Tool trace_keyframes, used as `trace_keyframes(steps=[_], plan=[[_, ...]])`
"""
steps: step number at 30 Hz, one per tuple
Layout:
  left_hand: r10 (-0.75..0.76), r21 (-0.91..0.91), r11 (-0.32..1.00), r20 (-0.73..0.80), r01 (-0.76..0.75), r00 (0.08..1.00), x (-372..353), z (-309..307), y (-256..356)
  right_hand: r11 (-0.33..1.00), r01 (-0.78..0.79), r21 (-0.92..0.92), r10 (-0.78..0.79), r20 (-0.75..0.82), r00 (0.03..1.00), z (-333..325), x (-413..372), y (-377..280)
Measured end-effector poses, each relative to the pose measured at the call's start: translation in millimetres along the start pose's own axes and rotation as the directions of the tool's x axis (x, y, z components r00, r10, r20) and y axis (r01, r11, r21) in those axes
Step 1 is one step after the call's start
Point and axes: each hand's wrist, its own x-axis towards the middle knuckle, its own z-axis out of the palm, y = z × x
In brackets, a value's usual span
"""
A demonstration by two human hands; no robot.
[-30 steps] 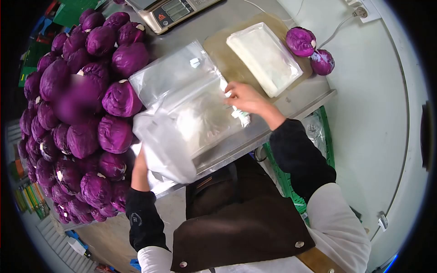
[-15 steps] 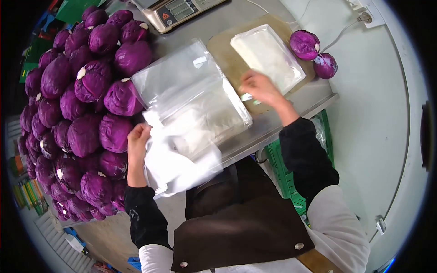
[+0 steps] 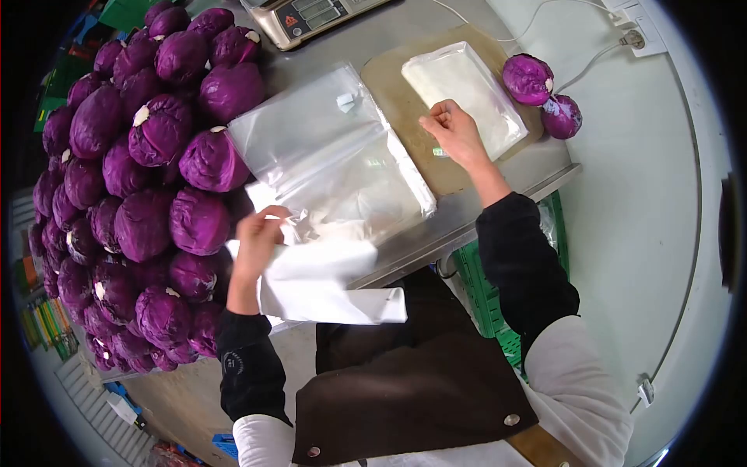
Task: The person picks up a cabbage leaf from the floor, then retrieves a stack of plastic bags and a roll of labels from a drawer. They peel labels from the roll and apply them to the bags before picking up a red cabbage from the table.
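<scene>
My left hand (image 3: 261, 241) is closed on the upper left part of a white sheet (image 3: 327, 284), which hangs folded and partly blurred over the table's front edge. Beneath and beyond the sheet lie large clear plastic bags (image 3: 288, 128), with a small pale label (image 3: 345, 102) on them. My right hand (image 3: 459, 136) hovers over the near side of a stack of clear bags (image 3: 447, 74), thumb and fingertips drawn together; I cannot tell what is between them. A small green-and-white label (image 3: 441, 152) shows just below that hand on the brown board (image 3: 389, 78).
A big pile of red cabbages (image 3: 144, 226) covers the left side of the metal table (image 3: 498, 191). Two more cabbages (image 3: 529, 79) sit at the right by the wall. A scale (image 3: 311, 15) stands at the back. Green crates (image 3: 482, 288) are below the table.
My left hand has moved right and the white sheet has swung, its free end now farther right. My right hand has risen slightly away from the small label below it.
</scene>
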Motion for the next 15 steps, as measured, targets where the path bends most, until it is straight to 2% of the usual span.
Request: trace_keyframes(steps=[1,2,4,5,6,7,9,10,12,13,14,15], plan=[[0.038,-0.139,0.989,-0.135,-0.057,0.99,1.5,-11.2,-4.4,0.976,-0.029,0.216,0.024,0.023,0.999,-5.0,1.7,1.5],[-0.059,-0.566,0.824,-0.045,0.023,0.997,-15.3,-9.0,-9.3,0.994,0.009,0.112,-0.032,0.209,0.977,-3.1,3.1,1.8],[-0.145,-0.688,0.714,0.038,0.131,0.989,-27.5,1.5,-55.0,0.984,0.179,-0.003,-0.154,0.5,0.852,13.4,-5.7,-25.2],[-0.146,-0.552,0.808,0.149,0.204,0.978,-15.6,5.8,-73.5,0.956,0.294,-0.015,-0.235,0.563,0.793,30.8,-3.2,-26.8],[-0.144,-0.394,0.887,0.258,0.24,0.955,-4.0,10.1,-92.2,0.885,0.437,-0.159,-0.279,0.571,0.772,45.6,-0.6,-25.9],[-0.256,0.254,0.946,0.211,0.2,0.943,-2.9,31.3,-37.1,0.772,0.563,-0.296,-0.317,0.588,0.744,53.1,1.1,-25.1],[-0.178,0.608,0.794,0.207,0.017,0.962,-4.5,57.1,6.2,0.805,0.509,-0.305,-0.278,0.563,0.778,49.6,0.3,-25.0],[-0.176,0.604,0.797,0.203,0.018,0.963,-1.0,57.6,1.8,0.834,0.457,-0.309,-0.24,0.543,0.805,47.8,1.5,-24.7],[-0.06,0.586,0.808,0.182,-0.06,0.981,-2.1,58.2,-18.5,0.847,0.421,-0.325,-0.202,0.536,0.82,48.7,0.0,-18.9],[-0.063,0.586,0.808,0.177,-0.054,0.982,-0.9,57.4,-24.7,0.858,0.382,-0.342,-0.169,0.515,0.84,50.3,0.3,-17.0],[-0.055,0.577,0.815,0.176,-0.057,0.983,1.1,56.5,-29.4,0.857,0.388,-0.339,-0.174,0.519,0.837,56.3,-0.2,-14.3],[-0.045,0.568,0.821,0.177,-0.064,0.983,2.0,55.6,-30.5,0.788,0.44,-0.43,-0.248,0.432,0.867,63.1,-3.1,-13.2]])
